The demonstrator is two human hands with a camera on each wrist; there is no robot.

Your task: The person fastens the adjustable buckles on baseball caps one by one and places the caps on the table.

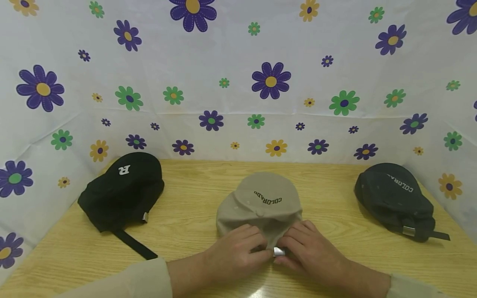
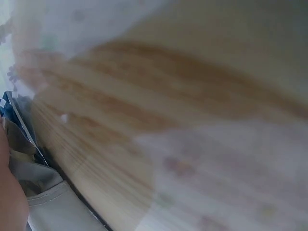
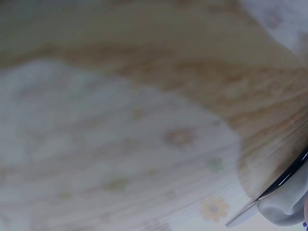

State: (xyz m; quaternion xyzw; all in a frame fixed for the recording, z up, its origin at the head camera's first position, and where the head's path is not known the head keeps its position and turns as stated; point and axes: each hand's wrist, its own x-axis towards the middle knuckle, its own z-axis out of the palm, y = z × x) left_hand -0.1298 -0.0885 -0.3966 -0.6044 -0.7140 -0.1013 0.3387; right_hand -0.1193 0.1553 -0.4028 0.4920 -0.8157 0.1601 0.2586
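A beige baseball cap (image 1: 266,194) with dark COLORADO lettering lies in the middle of the table, its back strap side towards me. My left hand (image 1: 240,252) has its fingers curled at the cap's near edge and grips it left of a silver metal buckle (image 1: 278,251). From the other side my right hand (image 1: 313,252) pinches the strap area right beside the buckle. The strap itself is mostly hidden by the fingers. Part of the beige cap (image 2: 57,204) shows low in the left wrist view, and a piece of it (image 3: 284,207) in the right wrist view.
To the left lies a black cap (image 1: 126,190) with a white R, its strap (image 1: 136,244) hanging loose. A dark COLORADO cap (image 1: 391,198) with a metal buckle rests at the right. Behind the wooden table (image 1: 193,207) hangs a flowered cloth (image 1: 223,54).
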